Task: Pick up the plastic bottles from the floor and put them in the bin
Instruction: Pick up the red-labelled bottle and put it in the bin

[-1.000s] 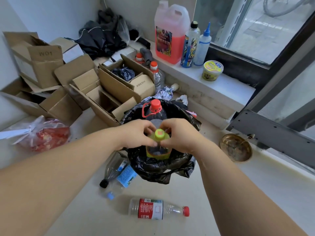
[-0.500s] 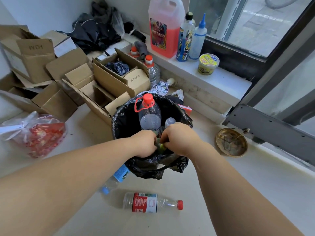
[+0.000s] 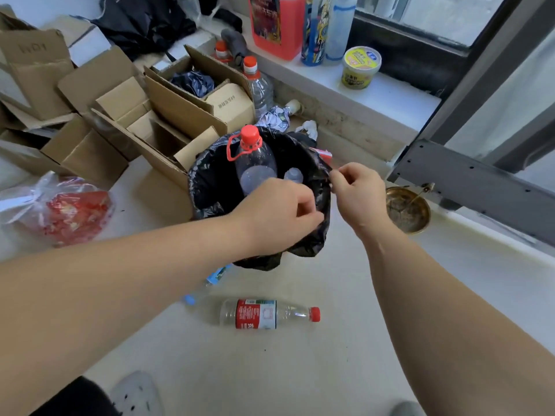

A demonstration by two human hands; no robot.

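The bin [image 3: 207,178], lined with a black bag, stands on the floor in the middle. Inside it a large clear bottle with a red cap and handle [image 3: 255,157] stands upright beside a smaller clear bottle top [image 3: 292,175]. My left hand [image 3: 279,214] and my right hand [image 3: 357,192] both pinch the bag's rim on the bin's right side. A clear bottle with a red label and red cap [image 3: 264,313] lies on the floor in front of the bin. A blue-labelled bottle [image 3: 216,275] lies partly hidden under my left forearm.
Open cardboard boxes [image 3: 168,115] crowd the left of the bin. A red-filled plastic bag [image 3: 69,211] lies far left, a brass bowl [image 3: 407,210] to the right. The window ledge [image 3: 390,94] carries a pink jug, spray bottles and a yellow tub. A white shoe [image 3: 136,394] is at the bottom.
Both hands pushed the green-capped yellow bottle down into the bin, where it is now out of sight. They let go of it and moved to the bag's right rim.
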